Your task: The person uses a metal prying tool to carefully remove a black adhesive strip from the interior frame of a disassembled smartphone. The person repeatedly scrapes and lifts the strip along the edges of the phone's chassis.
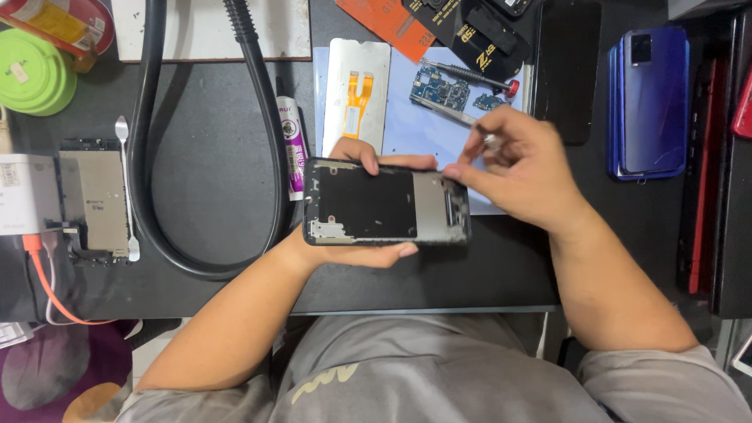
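Both hands meet over the near edge of the dark tabletop [219,117]. Left hand [368,251] cradles an opened phone frame [386,202] from beneath, fingers curled over its far edge. Right hand [521,168] pinches at the frame's right end; whether it grips a small part, I cannot tell. Already stripped, the frame shows bare metal inside. Beyond it lie a removed screen panel [358,94], circuit board [440,88] and screwdriver [470,76], so reassembly looks outstanding.
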